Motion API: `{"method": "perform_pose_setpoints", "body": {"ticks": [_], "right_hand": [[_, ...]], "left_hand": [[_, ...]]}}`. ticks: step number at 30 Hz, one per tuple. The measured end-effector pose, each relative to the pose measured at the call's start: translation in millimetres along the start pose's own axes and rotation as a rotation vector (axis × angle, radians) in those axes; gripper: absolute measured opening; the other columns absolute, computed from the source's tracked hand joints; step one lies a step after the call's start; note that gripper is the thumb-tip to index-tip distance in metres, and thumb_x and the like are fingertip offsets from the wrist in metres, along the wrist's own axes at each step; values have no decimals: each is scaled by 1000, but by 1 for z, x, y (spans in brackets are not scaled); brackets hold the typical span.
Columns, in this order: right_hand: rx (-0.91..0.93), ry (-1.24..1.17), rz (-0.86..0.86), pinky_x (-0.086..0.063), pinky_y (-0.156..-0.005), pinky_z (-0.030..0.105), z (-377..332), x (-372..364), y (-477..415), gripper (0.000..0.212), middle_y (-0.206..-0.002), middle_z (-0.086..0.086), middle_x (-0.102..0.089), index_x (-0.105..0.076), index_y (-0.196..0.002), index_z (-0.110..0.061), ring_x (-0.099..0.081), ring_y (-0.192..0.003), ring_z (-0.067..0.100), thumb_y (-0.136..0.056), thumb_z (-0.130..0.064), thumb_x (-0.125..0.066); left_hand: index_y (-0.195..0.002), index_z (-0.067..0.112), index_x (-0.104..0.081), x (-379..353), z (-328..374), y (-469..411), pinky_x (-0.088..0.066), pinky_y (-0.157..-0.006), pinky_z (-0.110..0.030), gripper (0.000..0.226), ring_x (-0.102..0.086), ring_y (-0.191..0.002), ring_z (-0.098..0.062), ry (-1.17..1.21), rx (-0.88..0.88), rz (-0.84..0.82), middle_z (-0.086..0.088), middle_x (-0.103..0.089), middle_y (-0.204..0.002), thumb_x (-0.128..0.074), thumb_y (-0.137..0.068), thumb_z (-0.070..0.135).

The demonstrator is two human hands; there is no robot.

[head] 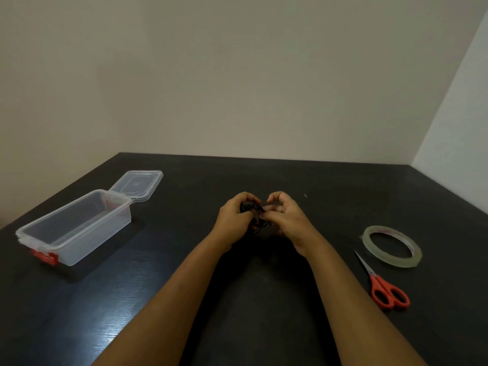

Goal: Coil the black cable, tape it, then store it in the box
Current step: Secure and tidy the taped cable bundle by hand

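A small bundle of black cable [255,213] sits between both hands above the middle of the dark table. My left hand [236,219] grips the bundle from the left, fingers curled round it. My right hand [284,217] pinches the cable's right side with thumb and fingertips, the forefinger arched above. Most of the cable is hidden by the fingers. A clear plastic box [76,225] with red latches stands open at the left, its lid [137,184] folded back. A roll of clear tape [392,245] lies flat at the right.
Orange-handled scissors [383,283] lie shut just in front of the tape roll, blades pointing away. The dark table [184,260] meets pale walls at the back and right. A tiny white scrap [305,196] lies behind my right hand.
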State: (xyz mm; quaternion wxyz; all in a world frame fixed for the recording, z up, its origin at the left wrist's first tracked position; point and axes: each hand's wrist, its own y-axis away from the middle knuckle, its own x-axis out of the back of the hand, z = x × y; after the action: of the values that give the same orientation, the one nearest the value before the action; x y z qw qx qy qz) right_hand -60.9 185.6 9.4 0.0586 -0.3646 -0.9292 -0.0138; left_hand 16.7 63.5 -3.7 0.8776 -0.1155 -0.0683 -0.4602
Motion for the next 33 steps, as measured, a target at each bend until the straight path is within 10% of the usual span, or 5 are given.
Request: {"method": "perform_pose_setpoints", "body": {"ticks": [10, 23, 29, 33], "right_hand": [[-112, -111, -97, -28, -50, 22, 1, 4, -3, 33, -84, 1, -61, -48, -114, -19, -40, -56, 8, -87, 0, -46], [-79, -99, -230, -42, -45, 15, 1, 4, -1, 40, -70, -7, -62, -47, -105, -20, -62, -61, 4, -82, 8, -63], [-31, -90, -96, -50, -56, 18, 2, 1, -2, 29, -101, 5, -71, -57, -110, -17, -70, -88, 17, -84, -6, -67], [-4, -46, -22, -44, -49, 13, 3, 2, -2, 19, -101, 3, -73, -62, -108, -16, -66, -74, 3, -89, -12, -63]], "left_hand": [[-100, 15, -60, 6, -1, -1, -56, -78, -39, 19, -63, -96, -31, 119, 108, -138, -15, -61, -107, -52, -88, 3], [-106, 12, -59, 5, 6, 3, -58, -78, -38, 22, -63, -93, -24, 97, 81, -189, -11, -61, -105, -55, -88, 0], [-101, 14, -59, 7, 3, 0, -58, -76, -33, 18, -64, -92, -22, 102, 69, -117, -10, -61, -104, -55, -88, 1], [-103, 12, -60, 6, 0, -2, -58, -74, -30, 17, -66, -90, -22, 124, 89, -97, -11, -63, -102, -56, -89, 3]]}}
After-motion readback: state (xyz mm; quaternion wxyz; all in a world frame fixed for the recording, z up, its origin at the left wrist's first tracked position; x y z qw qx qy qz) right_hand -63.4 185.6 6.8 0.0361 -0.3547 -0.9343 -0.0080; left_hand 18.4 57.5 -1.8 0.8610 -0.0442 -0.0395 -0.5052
